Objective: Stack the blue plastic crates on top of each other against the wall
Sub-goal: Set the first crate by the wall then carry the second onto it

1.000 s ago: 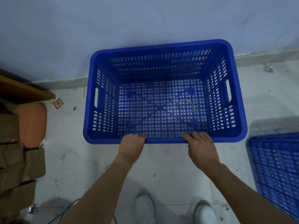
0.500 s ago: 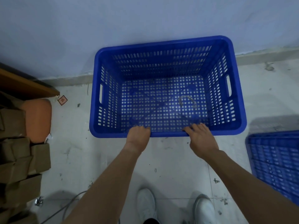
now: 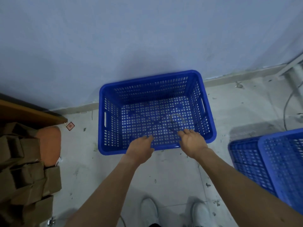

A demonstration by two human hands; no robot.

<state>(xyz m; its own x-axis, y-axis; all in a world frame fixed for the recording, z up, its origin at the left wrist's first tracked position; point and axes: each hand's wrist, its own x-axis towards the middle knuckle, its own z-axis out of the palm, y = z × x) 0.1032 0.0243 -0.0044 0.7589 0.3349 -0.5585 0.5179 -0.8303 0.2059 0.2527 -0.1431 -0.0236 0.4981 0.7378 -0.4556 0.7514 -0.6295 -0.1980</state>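
Observation:
A blue perforated plastic crate [image 3: 203, 128] stands upright on the floor with its far side against the pale wall [image 3: 147, 38]. It holds nothing but a faint wire loop on its bottom. My left hand [image 3: 141, 148] and my right hand [image 3: 192, 141] lie over its near rim, fingers stretched forward and loose, not curled around the edge. Whether they still touch the rim I cannot tell. At the right edge, two more blue crates [image 3: 277, 163] overlap on the floor.
Cardboard boxes [image 3: 24, 177] and an orange rounded object [image 3: 49, 145] crowd the left, under a wooden board [image 3: 29, 112]. A small red tag [image 3: 70, 126] lies by the crate. A cable [image 3: 287, 105] and metal frame are at the right. My white shoes [image 3: 149, 212] are below.
The crate has slid away from me to the wall. My fingers have uncurled from its near rim, and my view has risen and pulled back.

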